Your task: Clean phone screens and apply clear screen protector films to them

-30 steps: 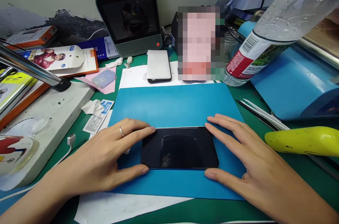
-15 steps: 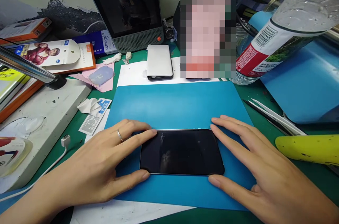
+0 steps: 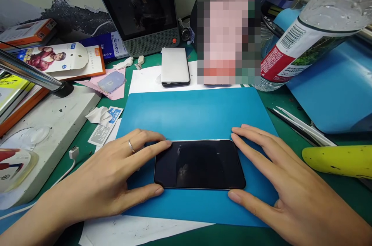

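Note:
A smartphone (image 3: 200, 165) with a black, unlit screen lies flat and sideways on a blue mat (image 3: 188, 114). My left hand (image 3: 116, 176), with a ring on one finger, grips its left end between thumb and index fingertip, one at the near edge and one at the far edge. At the right end, the thumb and index finger of my right hand (image 3: 279, 176) hold the near and far corners in the same way. The other fingers of both hands reach outward above the mat.
A smart display (image 3: 139, 13) stands at the back. A flat white-topped block (image 3: 174, 66) lies before it. Right are a tilted plastic bottle (image 3: 302, 48), thin tools (image 3: 302, 126) and a yellow handle (image 3: 337, 160). Left are a white cable plug (image 3: 73, 153), wipe packets (image 3: 104, 129) and boxes (image 3: 66, 64).

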{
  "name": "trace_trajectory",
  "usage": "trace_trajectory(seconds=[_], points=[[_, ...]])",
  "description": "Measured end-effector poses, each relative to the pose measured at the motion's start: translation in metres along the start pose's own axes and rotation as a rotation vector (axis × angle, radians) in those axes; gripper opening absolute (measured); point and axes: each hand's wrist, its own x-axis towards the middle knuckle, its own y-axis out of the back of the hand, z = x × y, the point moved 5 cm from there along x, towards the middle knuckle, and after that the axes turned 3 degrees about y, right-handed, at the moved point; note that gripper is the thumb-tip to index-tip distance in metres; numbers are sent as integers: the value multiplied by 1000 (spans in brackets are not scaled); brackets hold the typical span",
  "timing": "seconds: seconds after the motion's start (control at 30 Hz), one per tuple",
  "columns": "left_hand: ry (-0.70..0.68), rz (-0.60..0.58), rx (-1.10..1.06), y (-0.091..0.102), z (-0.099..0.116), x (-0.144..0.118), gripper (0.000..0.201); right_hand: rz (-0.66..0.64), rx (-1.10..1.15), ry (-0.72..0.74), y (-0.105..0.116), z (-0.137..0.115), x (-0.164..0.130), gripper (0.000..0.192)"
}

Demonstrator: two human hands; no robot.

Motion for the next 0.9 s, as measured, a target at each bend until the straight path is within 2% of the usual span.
trace_trajectory(seconds=[0.9], points=[[-20, -38, -4, 1, 2, 0, 55, 5, -33, 19, -2, -1, 4, 73]])
